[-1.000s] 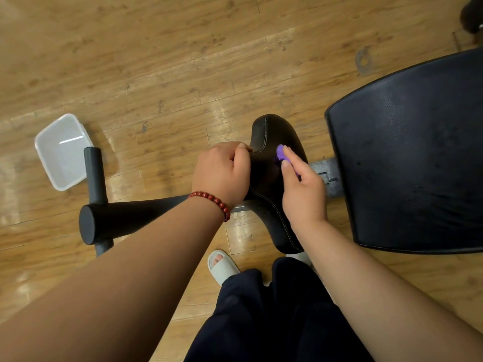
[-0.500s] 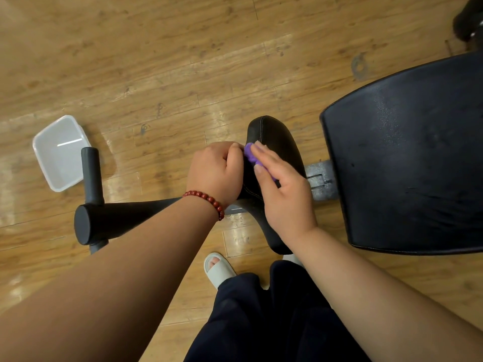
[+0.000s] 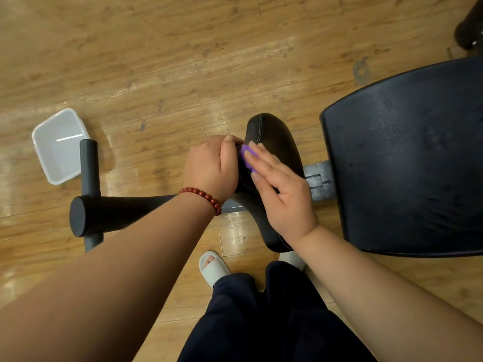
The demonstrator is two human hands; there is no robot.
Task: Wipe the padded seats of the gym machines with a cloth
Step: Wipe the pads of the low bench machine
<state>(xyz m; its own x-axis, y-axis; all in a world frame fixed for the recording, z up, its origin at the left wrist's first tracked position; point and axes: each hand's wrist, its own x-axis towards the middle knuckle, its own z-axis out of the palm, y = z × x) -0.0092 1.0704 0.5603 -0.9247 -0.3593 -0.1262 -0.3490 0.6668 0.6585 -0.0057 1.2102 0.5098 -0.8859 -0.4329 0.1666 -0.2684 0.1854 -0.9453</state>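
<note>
Head view, looking straight down. Small padded seat [image 3: 277,137], black with pale stitching, sits at frame centre on a grey metal bracket [image 3: 317,178]. Large black pad [image 3: 405,165] lies just to its right, apart from it, surface shiny.

Left hand [image 3: 211,168]: fingers curled over the seat's left edge, gripping it. Red bead bracelet [image 3: 203,195] on that wrist.

Right hand [image 3: 282,194]: fingers straight and together, laid flat on the seat's top, pressing a purple cloth [image 3: 247,155] against the padding. Not clenched round the cloth. Only a small fold of cloth shows, at the fingertips near the seat's left edge, touching the left hand's fingers. The rest is hidden under the palm.

Black foam roller [image 3: 115,212] runs out to the left from under the left forearm. A thinner black bar [image 3: 88,165] crosses it near its end.

Clear plastic tub [image 3: 58,145] stands on the wooden floor [image 3: 156,48] at far left, just beside the thin bar; whether they touch I cannot tell.

Below the seat: pale slipper [image 3: 213,267] with toes showing, and dark trousers [image 3: 261,322]. A second slipper is mostly hidden behind the right forearm.

Dark object [image 3: 470,24] at the top right corner, too cropped to identify.
</note>
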